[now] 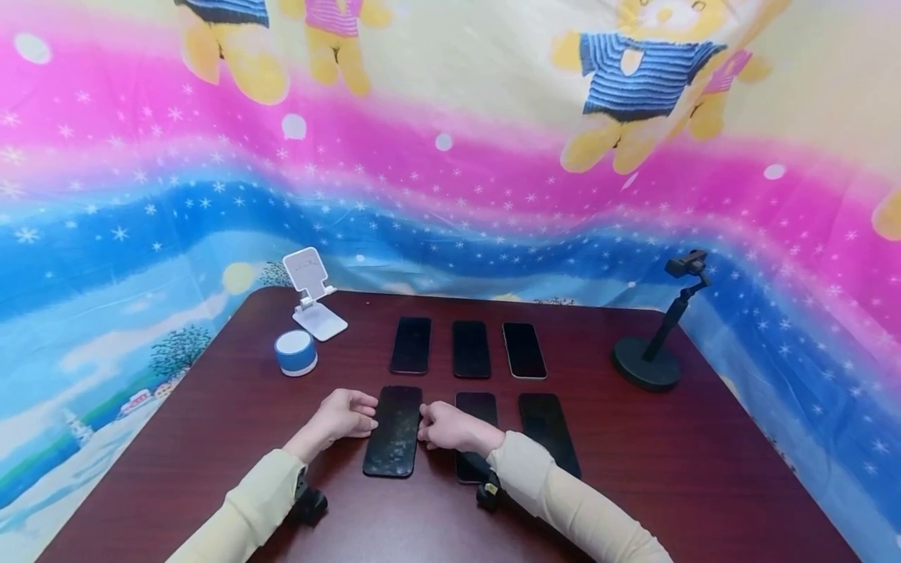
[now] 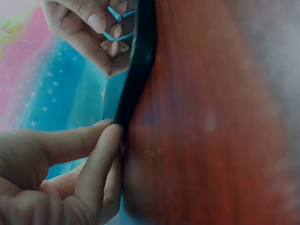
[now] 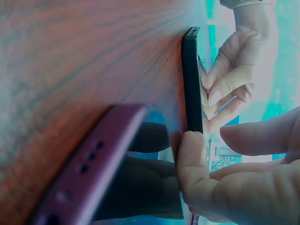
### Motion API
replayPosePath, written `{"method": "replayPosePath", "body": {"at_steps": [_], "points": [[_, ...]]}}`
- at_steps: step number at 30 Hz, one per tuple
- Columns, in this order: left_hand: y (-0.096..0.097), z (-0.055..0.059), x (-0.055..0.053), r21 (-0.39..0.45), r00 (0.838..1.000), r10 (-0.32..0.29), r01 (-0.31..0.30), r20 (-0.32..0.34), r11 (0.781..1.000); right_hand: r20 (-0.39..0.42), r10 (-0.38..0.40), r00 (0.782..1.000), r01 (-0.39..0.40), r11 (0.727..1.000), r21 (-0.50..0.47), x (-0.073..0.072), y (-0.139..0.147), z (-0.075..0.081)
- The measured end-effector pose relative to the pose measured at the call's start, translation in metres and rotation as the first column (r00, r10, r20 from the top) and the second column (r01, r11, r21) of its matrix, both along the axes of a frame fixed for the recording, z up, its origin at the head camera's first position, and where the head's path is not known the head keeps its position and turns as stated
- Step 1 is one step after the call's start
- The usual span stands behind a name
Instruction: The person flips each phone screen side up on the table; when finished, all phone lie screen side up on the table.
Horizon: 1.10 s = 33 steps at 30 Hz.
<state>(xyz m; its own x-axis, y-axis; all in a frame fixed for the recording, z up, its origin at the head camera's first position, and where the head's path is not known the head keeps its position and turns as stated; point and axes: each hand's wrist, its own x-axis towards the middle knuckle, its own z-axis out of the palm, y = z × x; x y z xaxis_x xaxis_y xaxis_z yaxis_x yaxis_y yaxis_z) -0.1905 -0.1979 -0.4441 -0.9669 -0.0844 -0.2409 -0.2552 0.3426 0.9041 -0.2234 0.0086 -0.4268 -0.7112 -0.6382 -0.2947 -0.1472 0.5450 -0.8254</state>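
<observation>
A black smartphone (image 1: 393, 442) lies face up at the front left of two rows of phones, with a hand on either long side. My left hand (image 1: 343, 414) is at its left edge; in the left wrist view, thumb and finger pinch the phone's dark rim (image 2: 136, 70). At the opposite edge is my right hand (image 1: 454, 426), fingers bent. In the right wrist view a fingertip touches the phone's side (image 3: 191, 84), and the thumb stands apart from it. Under my right wrist lies a second phone (image 1: 476, 407), partly covered; its purplish frame (image 3: 101, 154) shows close up.
Right of the wrist lies another phone (image 1: 549, 426). Three more, a left phone (image 1: 411, 345), a middle phone (image 1: 471, 349) and a right phone (image 1: 524, 350), form the back row. A white folding stand (image 1: 320, 319), a blue-and-white cylinder (image 1: 296, 353) and a black stand (image 1: 647, 363) flank them.
</observation>
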Motion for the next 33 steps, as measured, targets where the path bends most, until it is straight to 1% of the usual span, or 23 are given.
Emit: {"method": "replayPosePath", "body": {"at_steps": [4, 11, 13, 17, 20, 26, 33], "points": [[-0.001, -0.0004, -0.0021, 0.014, 0.999, -0.044, 0.044, 0.011, 0.999, -0.002, -0.01, 1.0, 0.01, 1.0, 0.024, -0.0012, -0.0001, -0.0008], [-0.0076, -0.0034, 0.001, 0.053, 0.998, -0.056, 0.054, 0.037, 0.997, 0.011, 0.03, 1.0, -0.03, 0.999, 0.045, 0.0011, -0.0037, -0.0013], [-0.0081, -0.0035, 0.0002, 0.068, 0.997, -0.067, 0.065, 0.032, 0.996, 0.007, 0.023, 1.0, -0.023, 0.999, 0.048, 0.0021, -0.0038, 0.0], [-0.0075, -0.0016, -0.0017, 0.072, 0.996, -0.085, 0.082, 0.03, 0.994, 0.008, 0.006, 1.0, -0.006, 0.999, 0.05, 0.0029, -0.003, 0.0035], [-0.0077, 0.0004, -0.0022, 0.075, 0.996, -0.082, 0.079, 0.039, 0.994, 0.003, 0.007, 1.0, -0.007, 0.999, 0.036, 0.0019, -0.0028, 0.0043], [-0.0082, 0.0019, -0.0046, 0.078, 0.994, -0.097, 0.094, 0.04, 0.993, 0.004, -0.005, 1.0, 0.005, 1.0, 0.017, -0.001, -0.0033, 0.0036], [-0.0062, 0.0011, -0.0069, 0.085, 0.996, -0.08, 0.076, 0.041, 0.993, -0.003, -0.014, 1.0, 0.014, 1.0, 0.025, 0.0005, -0.0023, 0.0034]]}}
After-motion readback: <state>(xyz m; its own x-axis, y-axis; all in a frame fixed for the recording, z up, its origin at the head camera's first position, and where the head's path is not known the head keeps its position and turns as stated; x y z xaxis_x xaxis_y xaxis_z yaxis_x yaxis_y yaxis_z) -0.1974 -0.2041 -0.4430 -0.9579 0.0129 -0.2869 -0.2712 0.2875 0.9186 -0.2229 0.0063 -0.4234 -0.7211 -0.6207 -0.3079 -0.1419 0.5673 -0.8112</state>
